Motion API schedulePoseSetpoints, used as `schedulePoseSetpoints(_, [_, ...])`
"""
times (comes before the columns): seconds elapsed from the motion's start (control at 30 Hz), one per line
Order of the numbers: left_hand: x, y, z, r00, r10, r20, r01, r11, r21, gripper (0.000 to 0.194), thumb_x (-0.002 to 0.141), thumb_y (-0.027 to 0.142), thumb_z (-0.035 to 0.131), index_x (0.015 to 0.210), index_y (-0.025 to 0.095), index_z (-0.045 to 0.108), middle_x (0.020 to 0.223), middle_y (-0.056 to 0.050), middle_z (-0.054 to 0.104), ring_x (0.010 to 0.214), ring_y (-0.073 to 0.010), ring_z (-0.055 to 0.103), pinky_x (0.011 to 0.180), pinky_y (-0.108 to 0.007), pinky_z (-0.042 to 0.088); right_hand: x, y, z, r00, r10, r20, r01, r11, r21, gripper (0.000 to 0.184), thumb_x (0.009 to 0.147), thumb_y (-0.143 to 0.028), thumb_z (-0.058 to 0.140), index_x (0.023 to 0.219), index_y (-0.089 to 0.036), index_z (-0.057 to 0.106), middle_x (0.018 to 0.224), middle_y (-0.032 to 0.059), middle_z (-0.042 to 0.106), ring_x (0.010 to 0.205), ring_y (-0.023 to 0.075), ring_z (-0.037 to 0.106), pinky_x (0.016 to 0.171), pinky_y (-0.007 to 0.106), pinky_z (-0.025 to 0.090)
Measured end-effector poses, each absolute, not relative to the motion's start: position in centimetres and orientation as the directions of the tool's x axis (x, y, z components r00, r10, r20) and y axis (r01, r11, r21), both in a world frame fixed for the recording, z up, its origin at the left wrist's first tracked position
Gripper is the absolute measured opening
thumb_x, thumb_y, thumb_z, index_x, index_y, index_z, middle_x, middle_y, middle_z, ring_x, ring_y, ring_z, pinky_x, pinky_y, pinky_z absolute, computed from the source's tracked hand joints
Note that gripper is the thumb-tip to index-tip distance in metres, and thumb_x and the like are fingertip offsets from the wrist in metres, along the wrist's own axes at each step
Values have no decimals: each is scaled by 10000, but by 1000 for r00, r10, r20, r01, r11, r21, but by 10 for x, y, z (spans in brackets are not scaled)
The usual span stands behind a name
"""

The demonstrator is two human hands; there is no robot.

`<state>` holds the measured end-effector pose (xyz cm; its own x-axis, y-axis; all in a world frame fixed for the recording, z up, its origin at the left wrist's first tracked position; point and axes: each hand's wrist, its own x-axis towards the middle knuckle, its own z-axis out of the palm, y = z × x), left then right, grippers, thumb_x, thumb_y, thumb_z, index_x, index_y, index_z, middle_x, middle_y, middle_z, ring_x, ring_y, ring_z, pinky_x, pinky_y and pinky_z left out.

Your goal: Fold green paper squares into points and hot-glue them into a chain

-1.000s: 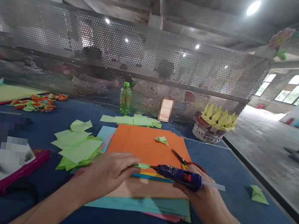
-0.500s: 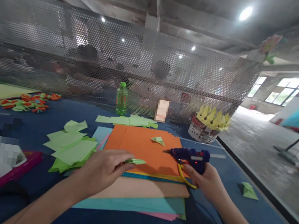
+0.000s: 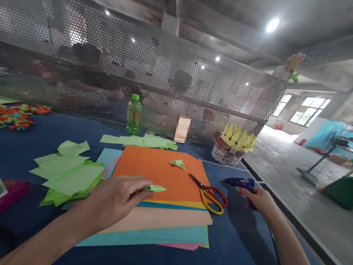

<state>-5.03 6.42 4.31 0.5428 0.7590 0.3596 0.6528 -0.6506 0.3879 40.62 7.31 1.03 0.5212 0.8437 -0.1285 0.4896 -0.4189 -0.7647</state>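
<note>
My left hand point(image 3: 122, 195) is closed in a pinch on a small folded green paper piece point(image 3: 157, 188), just above the paper stack. In my right hand point(image 3: 263, 204) is a dark blue hot glue gun point(image 3: 238, 182), gripped by its handle, with the nozzle pointing left and a small red light showing. Scissors point(image 3: 207, 193) with one red and one yellow handle lie partly open on the right edge of the orange paper point(image 3: 154, 169). Another folded green piece point(image 3: 178, 163) rests on that orange sheet.
Green paper squares point(image 3: 74, 172) lie left of the stack, green strips point(image 3: 142, 140) behind it. A green bottle point(image 3: 133, 115) and a basket with yellow paper points point(image 3: 228, 151) stand near the perforated metal screen point(image 3: 159, 68). A magenta-edged object point(image 3: 3, 204) sits at left.
My right hand has moved the glue gun right, off the paper stack, uncovering the scissors. My left hand keeps its pinch on the folded paper. The view has turned somewhat right.
</note>
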Motion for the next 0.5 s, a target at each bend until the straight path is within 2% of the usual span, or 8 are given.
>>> schedulePoseSetpoints(0.1, [-51, 64, 43, 554, 753, 355, 649, -658, 383, 309, 1031, 423, 449, 1029, 228, 689, 1023, -60, 744, 863, -227, 706, 689, -261, 473, 413, 74, 8, 547, 820, -171, 502, -484, -717, 282, 981, -370, 606, 1149, -143, 629, 1065, 62, 675, 856, 173, 676, 746, 353, 587])
schedulePoseSetpoints(0.17, [-50, 64, 43, 566, 746, 350, 633, -666, 395, 296, 1031, 422, 454, 1026, 230, 679, 986, -49, 745, 838, -219, 704, 678, -259, 462, 415, 75, 8, 559, 813, -163, 526, -500, -688, 316, 981, -352, 609, 1232, -161, 601, 1204, 85, 639, 988, 212, 663, 829, 406, 579])
schedulePoseSetpoints(0.3, [-49, 64, 43, 572, 739, 355, 620, -673, 403, 281, 1032, 400, 452, 1010, 230, 675, 938, -41, 740, 820, -217, 696, 684, -263, 450, 417, 77, 9, 578, 807, -117, 618, -527, -584, 332, 975, -351, 615, 1248, -162, 597, 1234, 89, 629, 1028, 231, 654, 861, 430, 570])
schedulePoseSetpoints(0.5, [-50, 65, 43, 566, 748, 347, 621, -664, 417, 296, 1027, 406, 449, 1026, 224, 682, 955, -49, 735, 764, -206, 679, 660, -256, 443, 410, 67, 20, 600, 800, 5, 763, -570, -305, 308, 975, -369, 611, 1219, -181, 614, 1231, 82, 633, 1046, 225, 646, 894, 433, 552])
